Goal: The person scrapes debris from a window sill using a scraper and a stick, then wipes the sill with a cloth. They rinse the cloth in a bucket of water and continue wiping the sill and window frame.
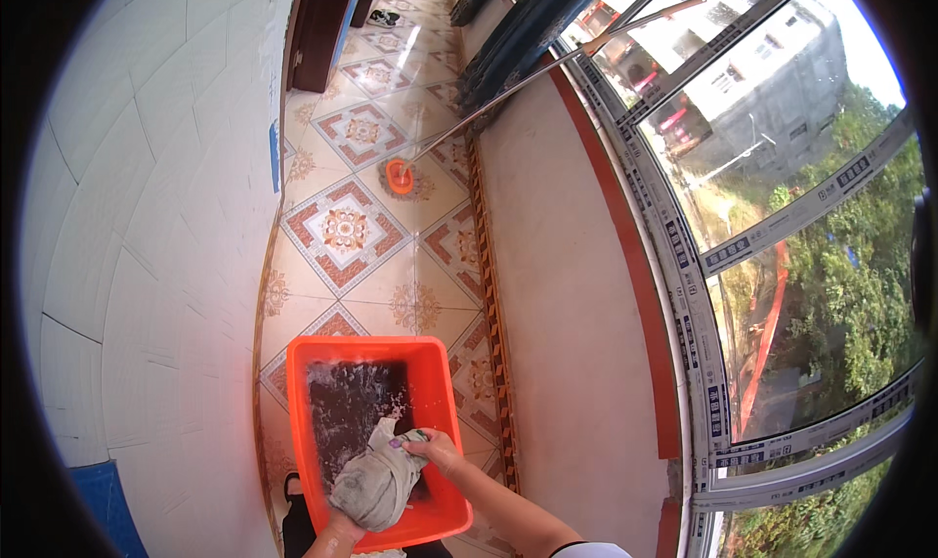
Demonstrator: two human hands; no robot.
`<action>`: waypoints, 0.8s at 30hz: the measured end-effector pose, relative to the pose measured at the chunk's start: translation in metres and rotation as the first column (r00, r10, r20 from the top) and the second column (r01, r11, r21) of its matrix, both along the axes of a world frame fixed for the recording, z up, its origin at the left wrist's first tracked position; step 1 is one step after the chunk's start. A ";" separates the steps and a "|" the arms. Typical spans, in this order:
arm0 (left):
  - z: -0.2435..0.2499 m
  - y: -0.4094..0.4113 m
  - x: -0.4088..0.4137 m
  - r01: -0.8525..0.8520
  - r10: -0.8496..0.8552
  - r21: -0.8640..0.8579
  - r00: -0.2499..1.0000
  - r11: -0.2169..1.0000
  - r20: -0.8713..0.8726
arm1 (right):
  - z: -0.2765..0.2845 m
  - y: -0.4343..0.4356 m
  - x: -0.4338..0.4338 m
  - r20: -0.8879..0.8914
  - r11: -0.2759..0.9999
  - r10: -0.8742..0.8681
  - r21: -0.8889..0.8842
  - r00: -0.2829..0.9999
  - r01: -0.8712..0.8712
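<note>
A wet, grey-white cloth is bunched over a rectangular orange plastic tub. My right hand pinches the cloth's upper right edge between thumb and fingers. At the cloth's lower left end is my left hand, its fingers hidden by the fabric that lies over them. Dark, murky water with patches of pale foam covers the tub's bottom. The tub stands on the floor in front of me, close to my dark-clad legs.
A long-handled mop with an orange head stands on the patterned tile floor, its pole leaning towards the window frame. White wall panels line the left side; a low wall runs along the right. Shoes lie far ahead.
</note>
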State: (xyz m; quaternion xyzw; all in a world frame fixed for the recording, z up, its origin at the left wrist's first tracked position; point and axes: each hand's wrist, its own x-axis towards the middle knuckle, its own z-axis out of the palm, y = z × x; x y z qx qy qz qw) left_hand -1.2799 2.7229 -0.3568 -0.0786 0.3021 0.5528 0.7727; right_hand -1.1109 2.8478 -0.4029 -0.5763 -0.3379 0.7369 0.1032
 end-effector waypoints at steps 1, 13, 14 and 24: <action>0.010 0.005 0.000 -0.032 0.058 -0.122 0.975 0.992 0.213 | -0.012 -0.006 0.012 -0.064 0.993 -0.063 -0.103 0.996 0.056; 0.119 0.038 0.008 0.138 -0.140 0.141 0.990 0.980 0.004 | 0.087 -0.069 -0.021 -0.349 0.833 -0.534 -0.376 0.770 0.406; 0.123 0.039 0.007 0.166 -0.154 0.157 0.984 0.974 -0.086 | 0.090 -0.068 -0.021 -0.351 0.843 -0.522 -0.354 0.777 0.406; 0.136 0.034 0.008 0.481 -0.188 0.088 0.496 0.872 -0.848 | 0.119 -0.062 -0.028 -0.360 0.917 -0.397 -0.180 0.844 0.355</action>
